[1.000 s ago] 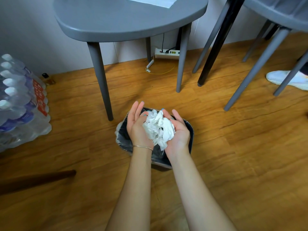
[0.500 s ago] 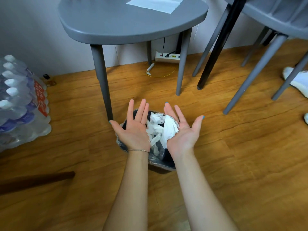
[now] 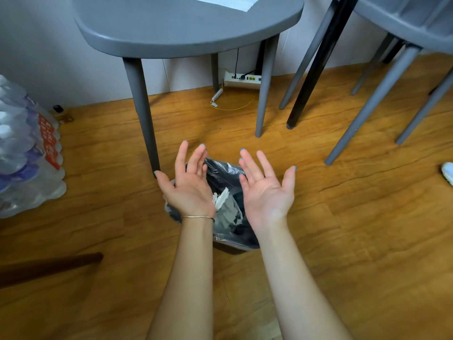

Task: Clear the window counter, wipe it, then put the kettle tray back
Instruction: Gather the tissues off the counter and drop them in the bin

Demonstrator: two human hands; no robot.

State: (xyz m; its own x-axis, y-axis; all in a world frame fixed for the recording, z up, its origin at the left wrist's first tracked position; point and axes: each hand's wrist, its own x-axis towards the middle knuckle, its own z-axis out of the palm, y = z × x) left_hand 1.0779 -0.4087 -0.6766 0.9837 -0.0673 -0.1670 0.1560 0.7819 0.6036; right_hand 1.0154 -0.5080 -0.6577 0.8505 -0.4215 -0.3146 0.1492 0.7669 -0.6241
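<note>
Wood-grain floor (image 3: 343,241); both hands' grip apart over crumpled tissue (image 3: 224,204) in bin (image 3: 225,173).

wood-look floor (image 3: 367,229) w/ pale wall (image 3: 49,57) behind. grey table (image 3: 183,28) top centre, grey chair legs (image 3: 367,106) at right.

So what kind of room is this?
Probably a lived-in room at home or in lodgings: a round grey table on a wooden floor, a wrapped pack of water bottles, and a black-lined waste bin.
</note>
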